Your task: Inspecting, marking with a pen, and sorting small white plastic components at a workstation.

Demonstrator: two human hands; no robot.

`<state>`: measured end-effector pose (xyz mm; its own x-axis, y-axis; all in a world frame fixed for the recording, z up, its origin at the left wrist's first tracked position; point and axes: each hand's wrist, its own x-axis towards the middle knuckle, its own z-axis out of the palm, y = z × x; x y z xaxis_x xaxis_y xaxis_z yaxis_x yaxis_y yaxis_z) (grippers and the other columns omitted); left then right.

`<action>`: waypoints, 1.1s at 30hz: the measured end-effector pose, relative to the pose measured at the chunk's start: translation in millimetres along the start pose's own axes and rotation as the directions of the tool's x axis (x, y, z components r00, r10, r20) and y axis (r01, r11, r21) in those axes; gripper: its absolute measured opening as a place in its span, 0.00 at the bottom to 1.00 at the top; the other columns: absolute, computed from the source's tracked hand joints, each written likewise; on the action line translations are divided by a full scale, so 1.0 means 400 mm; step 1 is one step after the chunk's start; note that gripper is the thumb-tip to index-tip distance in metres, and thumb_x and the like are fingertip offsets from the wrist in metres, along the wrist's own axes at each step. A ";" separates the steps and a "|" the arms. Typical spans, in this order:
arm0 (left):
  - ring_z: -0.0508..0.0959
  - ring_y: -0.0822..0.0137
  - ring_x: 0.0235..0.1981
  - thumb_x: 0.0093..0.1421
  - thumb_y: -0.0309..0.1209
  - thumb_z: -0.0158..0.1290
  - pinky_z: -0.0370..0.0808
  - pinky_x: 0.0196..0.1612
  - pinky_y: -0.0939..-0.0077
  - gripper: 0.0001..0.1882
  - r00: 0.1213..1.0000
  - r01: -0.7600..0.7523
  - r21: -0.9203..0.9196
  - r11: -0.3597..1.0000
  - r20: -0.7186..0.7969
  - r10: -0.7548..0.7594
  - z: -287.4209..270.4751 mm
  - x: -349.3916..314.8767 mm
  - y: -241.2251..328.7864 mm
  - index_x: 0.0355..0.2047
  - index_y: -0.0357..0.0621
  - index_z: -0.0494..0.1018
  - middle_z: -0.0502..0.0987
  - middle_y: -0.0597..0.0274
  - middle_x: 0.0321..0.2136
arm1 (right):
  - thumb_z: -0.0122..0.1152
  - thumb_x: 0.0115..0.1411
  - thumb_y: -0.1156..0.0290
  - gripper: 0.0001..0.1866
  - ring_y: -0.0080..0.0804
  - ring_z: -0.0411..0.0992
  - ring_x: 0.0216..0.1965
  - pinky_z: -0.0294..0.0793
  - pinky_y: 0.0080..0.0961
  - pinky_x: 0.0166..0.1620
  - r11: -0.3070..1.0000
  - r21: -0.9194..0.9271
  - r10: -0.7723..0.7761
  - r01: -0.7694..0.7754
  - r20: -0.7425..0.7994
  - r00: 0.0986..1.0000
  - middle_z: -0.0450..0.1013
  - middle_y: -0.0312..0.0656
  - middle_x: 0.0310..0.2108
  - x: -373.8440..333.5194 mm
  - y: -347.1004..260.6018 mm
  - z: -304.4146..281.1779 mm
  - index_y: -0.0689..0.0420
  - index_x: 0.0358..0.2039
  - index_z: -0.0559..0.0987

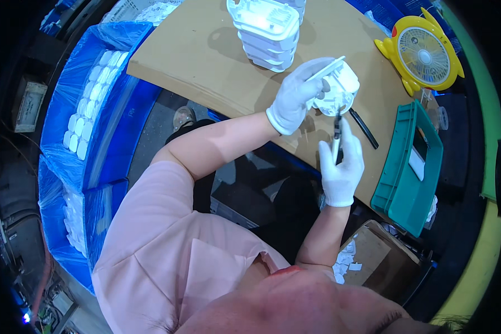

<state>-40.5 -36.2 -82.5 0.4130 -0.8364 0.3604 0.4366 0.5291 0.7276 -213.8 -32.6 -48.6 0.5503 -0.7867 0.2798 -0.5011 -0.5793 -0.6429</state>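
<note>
My left hand (pixel 296 93), in a white glove, is closed around the edge of a white plastic housing (pixel 342 83). The housing is raised above the tabletop, with its moulded inner side and a round section showing. My right hand (pixel 344 167), gloved too, grips a small pair of nippers (pixel 338 127). Their dark jaws point up and touch or nearly touch the housing's lower rim; I cannot tell which. On the table just right of the housing lies a black pen-like tool (pixel 364 129). A stack of white plastic housings (pixel 270 42) stands at the far side.
The brown tabletop (pixel 206 61) curves before me. To the right are a yellow fan (pixel 423 53) and a green crate (pixel 392 161). Blue lined bins (pixel 108 139) on the left hold rows of white parts (pixel 89 111). Below right, a cardboard box (pixel 373 250) contains white scraps.
</note>
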 end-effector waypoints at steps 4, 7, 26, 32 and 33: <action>0.73 0.67 0.52 0.65 0.35 0.43 0.68 0.56 0.73 0.26 0.986 0.047 -0.221 0.974 0.165 -0.010 -0.025 0.009 -0.017 0.59 0.32 0.63 0.72 0.56 0.52 | 0.67 0.51 0.71 0.24 0.32 0.72 0.30 0.72 0.25 0.37 0.998 -0.004 0.059 -0.058 0.064 0.996 0.72 0.44 0.31 -0.003 -0.033 -0.002 0.63 0.49 0.76; 0.74 0.69 0.49 0.65 0.37 0.44 0.69 0.55 0.75 0.24 0.987 0.084 -0.239 0.967 0.153 -0.048 -0.029 0.003 -0.024 0.57 0.34 0.67 0.74 0.57 0.49 | 0.67 0.50 0.71 0.22 0.32 0.72 0.27 0.72 0.25 0.34 0.998 -0.009 0.057 -0.056 0.082 0.995 0.72 0.43 0.28 -0.011 -0.027 0.009 0.63 0.46 0.77; 0.74 0.68 0.46 0.51 0.38 0.49 0.68 0.51 0.74 0.29 0.955 0.169 0.119 0.978 0.224 -0.193 -0.004 -0.017 0.001 0.51 0.35 0.73 0.77 0.55 0.45 | 0.67 0.50 0.70 0.20 0.38 0.70 0.23 0.71 0.29 0.31 0.996 -0.090 0.014 0.002 0.176 0.984 0.70 0.46 0.24 -0.011 -0.031 -0.004 0.63 0.44 0.78; 0.74 0.65 0.49 0.50 0.29 0.56 0.67 0.56 0.72 0.22 0.943 0.018 0.098 0.995 0.328 -0.049 -0.007 -0.017 -0.020 0.47 0.37 0.76 0.77 0.57 0.43 | 0.65 0.51 0.71 0.19 0.45 0.74 0.26 0.73 0.33 0.33 0.994 -0.107 -0.002 0.026 0.218 0.976 0.73 0.50 0.26 -0.016 -0.025 -0.024 0.62 0.44 0.78; 0.74 0.64 0.49 0.49 0.29 0.57 0.66 0.57 0.71 0.23 0.938 -0.003 0.101 0.995 0.345 -0.032 -0.006 -0.018 -0.023 0.47 0.37 0.76 0.77 0.57 0.44 | 0.65 0.51 0.71 0.19 0.45 0.74 0.26 0.73 0.33 0.33 0.994 -0.107 0.000 0.023 0.216 0.976 0.73 0.50 0.26 -0.017 -0.025 -0.025 0.62 0.44 0.78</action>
<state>-45.4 -34.8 -93.4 0.0977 -0.8508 0.5163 0.3527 0.5147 0.7815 -219.3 -23.9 -36.9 0.6815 -0.7221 0.1187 -0.5569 -0.6171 -0.5559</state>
